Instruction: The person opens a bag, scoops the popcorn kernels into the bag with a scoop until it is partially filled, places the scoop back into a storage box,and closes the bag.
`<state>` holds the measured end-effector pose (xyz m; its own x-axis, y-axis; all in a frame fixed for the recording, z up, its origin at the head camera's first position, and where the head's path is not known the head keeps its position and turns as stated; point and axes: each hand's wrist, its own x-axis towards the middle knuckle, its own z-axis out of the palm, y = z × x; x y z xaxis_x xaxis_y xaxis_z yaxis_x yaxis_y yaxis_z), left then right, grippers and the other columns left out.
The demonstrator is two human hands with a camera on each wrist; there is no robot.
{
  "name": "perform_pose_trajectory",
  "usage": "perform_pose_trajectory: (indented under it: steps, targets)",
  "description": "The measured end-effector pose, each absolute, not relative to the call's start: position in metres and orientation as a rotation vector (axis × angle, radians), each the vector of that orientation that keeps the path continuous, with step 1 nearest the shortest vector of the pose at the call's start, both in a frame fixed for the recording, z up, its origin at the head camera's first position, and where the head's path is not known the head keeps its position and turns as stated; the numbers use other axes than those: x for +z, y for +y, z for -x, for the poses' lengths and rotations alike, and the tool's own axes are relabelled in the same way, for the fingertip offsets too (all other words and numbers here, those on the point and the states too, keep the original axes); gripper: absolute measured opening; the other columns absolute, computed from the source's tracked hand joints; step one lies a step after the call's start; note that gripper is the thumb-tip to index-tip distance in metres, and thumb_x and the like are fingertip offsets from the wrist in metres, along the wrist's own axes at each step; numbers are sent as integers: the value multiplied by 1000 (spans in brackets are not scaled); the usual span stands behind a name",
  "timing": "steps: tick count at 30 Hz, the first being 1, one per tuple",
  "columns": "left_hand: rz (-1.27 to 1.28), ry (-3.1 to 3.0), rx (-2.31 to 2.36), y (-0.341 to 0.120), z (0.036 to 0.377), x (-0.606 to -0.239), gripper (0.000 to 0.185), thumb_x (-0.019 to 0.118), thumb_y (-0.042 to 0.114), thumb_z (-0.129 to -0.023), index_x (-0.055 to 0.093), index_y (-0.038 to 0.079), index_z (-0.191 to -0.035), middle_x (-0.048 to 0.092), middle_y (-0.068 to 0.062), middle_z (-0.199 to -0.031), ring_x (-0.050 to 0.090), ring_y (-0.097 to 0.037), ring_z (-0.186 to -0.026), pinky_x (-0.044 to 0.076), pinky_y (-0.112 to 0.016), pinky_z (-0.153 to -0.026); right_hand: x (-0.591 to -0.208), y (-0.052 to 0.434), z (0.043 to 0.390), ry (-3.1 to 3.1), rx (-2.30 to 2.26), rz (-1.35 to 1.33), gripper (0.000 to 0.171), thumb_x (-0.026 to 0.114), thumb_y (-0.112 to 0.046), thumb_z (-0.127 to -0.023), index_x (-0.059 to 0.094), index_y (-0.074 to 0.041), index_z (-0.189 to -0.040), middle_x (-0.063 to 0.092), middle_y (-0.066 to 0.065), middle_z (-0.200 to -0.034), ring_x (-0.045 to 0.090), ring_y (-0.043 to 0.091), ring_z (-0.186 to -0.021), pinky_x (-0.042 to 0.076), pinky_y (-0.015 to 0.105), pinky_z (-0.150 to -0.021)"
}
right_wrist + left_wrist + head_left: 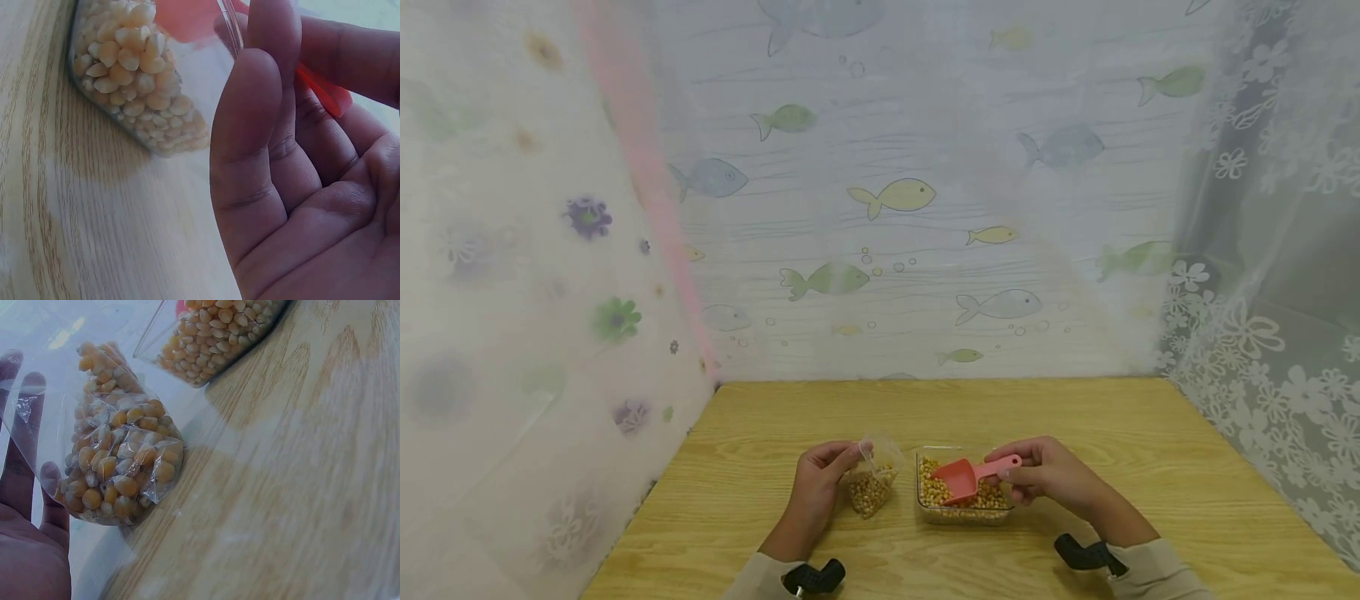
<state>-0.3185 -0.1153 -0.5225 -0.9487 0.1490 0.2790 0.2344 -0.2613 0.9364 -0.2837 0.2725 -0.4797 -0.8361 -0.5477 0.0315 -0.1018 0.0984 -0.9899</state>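
My left hand (817, 487) pinches the upper edge of a clear plastic bag (880, 473). Corn kernels (119, 462) fill the bag's lower part, which hangs down close to the tabletop. Right of it stands a clear rectangular container (964, 520) holding more corn kernels (929, 493). With thumb and fingers, my right hand (1051, 478) grips the handle of a pinkish-red scoop (958, 481). The scoop's head lies over the kernels inside the container. In the right wrist view, fingers hide much of the scoop (194, 20), and the container's wall shows beside them.
Everything stands on a wood-grain table (880, 408). A curtain with fish prints (895, 196) hangs behind its far edge, and flowered sheets hang on the left (617, 321) and right (1251, 329). Dark wrist mounts (812, 577) sit at both sleeves.
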Motion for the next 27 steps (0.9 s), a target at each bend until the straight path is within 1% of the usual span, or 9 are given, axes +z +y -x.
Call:
perform_pose_trajectory:
  steps: [4, 8, 13, 20, 23, 27]
  targets:
    - [489, -1882, -2400, -116, 319, -523, 26, 73, 17, -98, 76, -7, -108, 79, -9, -110, 71, -22, -117, 57, -32, -97, -480, 272, 284, 2019, -1801, 620, 49, 62, -12, -105, 49, 17, -142, 73, 24, -122, 58, 10, -64, 53, 29, -62]
    - [479, -1889, -2398, -116, 319, -522, 26, 73, 17, -98, 76, -7, -107, 80, -9, -110, 72, -22, -116, 57, -35, -98, -482, 272, 285, 2028, -1792, 587, 48, 62, -14, -105, 51, 15, -142, 74, 22, -122, 54, 8, -62, 52, 27, -62]
    - [477, -1892, -2394, -116, 319, -522, 28, 73, 17, -98, 75, -9, -109, 80, -9, -110, 72, -21, -115, 57, -37, -99, -484, 274, 286, 2041, -1777, 595, 46, 61, -15, -105, 54, 13, -141, 73, 23, -121, 55, 9, -64, 54, 28, -63]
    - [502, -1889, -2399, -117, 320, -523, 27, 72, 17, -99, 75, -8, -109, 80, -9, -110, 72, -21, -114, 57, -32, -97, -485, 276, 287, 2016, -1780, 618, 43, 60, -14, -106, 56, 13, -139, 74, 23, -119, 58, 8, -66, 55, 27, -64]
    - [500, -1892, -2395, -117, 320, -523, 27, 72, 17, -99, 75, -7, -109, 80, -9, -110, 72, -21, -113, 57, -32, -97, -485, 276, 287, 2002, -1791, 613, 45, 59, -14, -106, 53, 14, -141, 74, 23, -121, 56, 7, -64, 55, 26, -63]
    - [515, -1889, -2381, -118, 321, -524, 26, 72, 16, -99, 75, -8, -109, 80, -9, -109, 73, -21, -112, 57, -35, -97, -484, 272, 286, 1986, -1813, 604, 49, 59, -14, -106, 48, 17, -144, 72, 23, -124, 52, 6, -60, 52, 24, -62]
